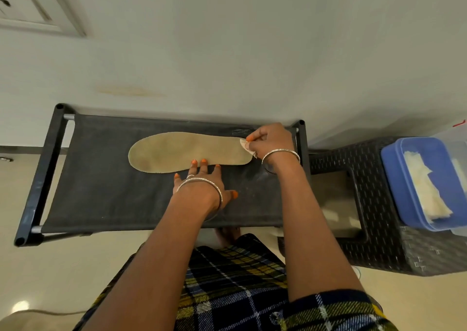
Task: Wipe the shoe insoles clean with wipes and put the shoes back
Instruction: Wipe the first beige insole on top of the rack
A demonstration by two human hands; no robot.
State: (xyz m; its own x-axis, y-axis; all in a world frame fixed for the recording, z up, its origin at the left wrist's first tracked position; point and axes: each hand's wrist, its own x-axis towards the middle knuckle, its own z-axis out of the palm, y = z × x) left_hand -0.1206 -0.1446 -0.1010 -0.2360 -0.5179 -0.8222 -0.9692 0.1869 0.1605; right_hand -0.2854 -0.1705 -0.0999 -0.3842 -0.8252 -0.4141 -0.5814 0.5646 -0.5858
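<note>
Pinning the insole (188,151) flat on the rack's dark fabric surface (101,199) with left hand (202,181) fingers spread, right hand (267,141) fingers pinching a wipe (246,146) at its right end, ready for stroking leftward

Soft, even indoor light fills the scene, fairly bright and without harsh shadows. A small glare spot shines on the floor (21,305) far below and left of the hands. Wide-angle bending curves the edges, and the outer corners look soft.
</note>
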